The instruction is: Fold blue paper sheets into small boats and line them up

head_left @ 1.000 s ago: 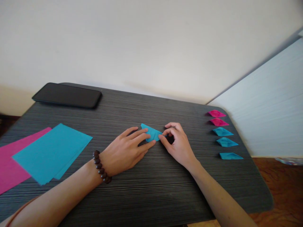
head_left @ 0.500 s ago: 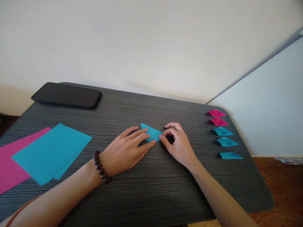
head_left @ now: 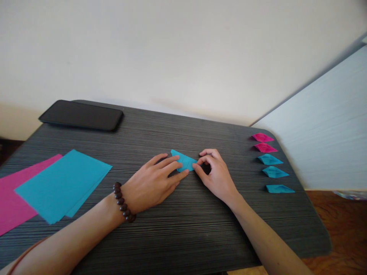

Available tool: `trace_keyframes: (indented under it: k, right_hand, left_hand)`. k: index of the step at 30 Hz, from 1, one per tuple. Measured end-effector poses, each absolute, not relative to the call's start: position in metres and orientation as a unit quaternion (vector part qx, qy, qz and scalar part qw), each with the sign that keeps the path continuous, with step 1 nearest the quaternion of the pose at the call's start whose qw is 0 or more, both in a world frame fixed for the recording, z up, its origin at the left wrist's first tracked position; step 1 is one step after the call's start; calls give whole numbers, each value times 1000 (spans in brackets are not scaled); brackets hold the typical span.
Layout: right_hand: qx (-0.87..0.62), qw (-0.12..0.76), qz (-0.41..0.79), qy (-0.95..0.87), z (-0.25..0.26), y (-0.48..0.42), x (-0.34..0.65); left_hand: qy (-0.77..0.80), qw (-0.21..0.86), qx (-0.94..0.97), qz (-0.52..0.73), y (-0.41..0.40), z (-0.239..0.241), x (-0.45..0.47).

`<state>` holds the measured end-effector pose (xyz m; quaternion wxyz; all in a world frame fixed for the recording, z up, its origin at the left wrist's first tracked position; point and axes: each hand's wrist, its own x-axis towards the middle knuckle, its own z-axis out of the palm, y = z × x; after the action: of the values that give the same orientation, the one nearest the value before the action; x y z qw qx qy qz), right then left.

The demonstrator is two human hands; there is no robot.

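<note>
A small folded piece of blue paper [head_left: 187,162] lies on the dark table, between my two hands. My left hand [head_left: 156,179] rests with its fingers spread, the fingertips on the paper's left part and lower edge, covering some of it. At the paper's right corner, my right hand [head_left: 215,172] pinches the tip between thumb and index finger, its other fingers curled above. Folded pink paper pieces [head_left: 264,147] and folded blue paper pieces [head_left: 275,172] stand in a column to the right of my right hand.
Left of my left hand lies a stack of blue paper sheets [head_left: 64,183] overlapping a pink paper sheet [head_left: 14,200]. A black phone-like slab [head_left: 82,115] sits at the back left of the table [head_left: 177,233]. Behind is a white wall [head_left: 172,57]; a pale panel [head_left: 323,126] borders the right.
</note>
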<state>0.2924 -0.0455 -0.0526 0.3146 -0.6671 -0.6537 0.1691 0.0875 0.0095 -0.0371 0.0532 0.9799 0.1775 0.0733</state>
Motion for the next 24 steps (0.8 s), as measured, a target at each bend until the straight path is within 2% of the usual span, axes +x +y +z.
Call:
trace_keyframes:
  k: [24]
  right_hand:
    - [-667,312,163,-657,-54,-45,292]
  left_hand:
    - [184,39,978,93,6,-37,91]
